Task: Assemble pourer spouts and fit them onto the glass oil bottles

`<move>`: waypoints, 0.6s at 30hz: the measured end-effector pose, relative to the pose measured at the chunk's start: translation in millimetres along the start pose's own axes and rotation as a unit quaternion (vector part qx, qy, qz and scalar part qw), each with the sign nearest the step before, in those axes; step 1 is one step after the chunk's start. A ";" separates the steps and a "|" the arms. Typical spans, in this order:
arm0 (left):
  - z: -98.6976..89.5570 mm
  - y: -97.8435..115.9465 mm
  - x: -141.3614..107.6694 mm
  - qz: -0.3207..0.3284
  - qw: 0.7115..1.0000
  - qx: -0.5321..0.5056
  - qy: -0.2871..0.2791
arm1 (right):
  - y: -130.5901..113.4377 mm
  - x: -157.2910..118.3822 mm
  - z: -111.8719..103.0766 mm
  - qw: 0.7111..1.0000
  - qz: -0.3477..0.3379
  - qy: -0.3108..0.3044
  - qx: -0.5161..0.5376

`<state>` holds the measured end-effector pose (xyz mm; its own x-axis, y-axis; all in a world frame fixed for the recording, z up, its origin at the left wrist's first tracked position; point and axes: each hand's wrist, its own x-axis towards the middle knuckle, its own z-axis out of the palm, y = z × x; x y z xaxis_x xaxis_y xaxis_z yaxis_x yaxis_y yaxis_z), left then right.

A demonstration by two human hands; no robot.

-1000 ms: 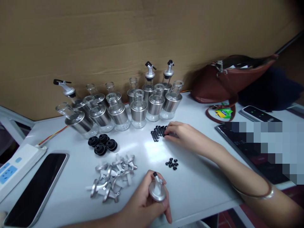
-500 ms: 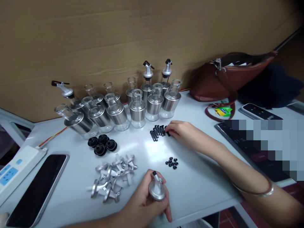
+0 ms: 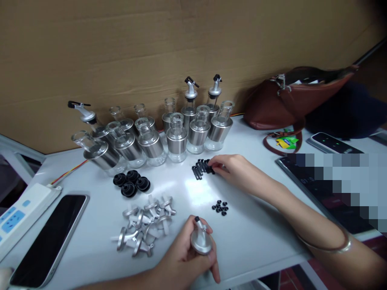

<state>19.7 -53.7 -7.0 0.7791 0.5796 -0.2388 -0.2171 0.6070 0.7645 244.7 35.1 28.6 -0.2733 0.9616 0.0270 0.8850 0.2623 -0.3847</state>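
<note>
In my left hand (image 3: 184,257), near the table's front edge, I hold a silver pour spout (image 3: 201,241) with a small black tip pointing up. My right hand (image 3: 232,171) reaches to a little pile of black spout levers (image 3: 199,169). Its thumb and forefinger pinch at the pile's right end, and the fingers partly hide the piece there. Several tiny black plugs (image 3: 220,207) lie between my hands. Left of my left hand is a heap of silver pour spouts (image 3: 145,227), with several black ribbed stoppers (image 3: 128,189) behind it.
Glass bottles with steel sleeves (image 3: 177,139) stand along the cardboard wall, and 3 wear spouts. A phone (image 3: 50,241) and power strip (image 3: 21,213) lie left. At right are a brown handbag (image 3: 272,104), a green-yellow packet (image 3: 287,141) and a dark flat device (image 3: 305,181).
My right fingertips have shifted slightly left onto the lever pile. My left hand keeps the spout in about the same place. The whole view has moved a little.
</note>
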 end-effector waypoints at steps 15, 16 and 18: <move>2.2 2.0 -0.6 -0.015 1.000 0.020 0.016 | -14.5 -4.5 11.4 0.981 -0.194 -0.023 0.009; 3.1 4.3 -0.9 -0.019 0.999 0.025 0.018 | -14.6 -4.6 12.2 0.981 -0.194 -0.023 0.009; 4.3 7.9 -1.4 -0.021 0.999 0.029 0.018 | -13.8 -4.3 13.6 0.980 -0.197 -0.018 0.013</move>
<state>19.5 -52.0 2.0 0.7649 0.5740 -0.2925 -0.1489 0.5992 0.7866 228.6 26.3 21.2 -0.6060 0.7819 0.1461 0.6982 0.6109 -0.3733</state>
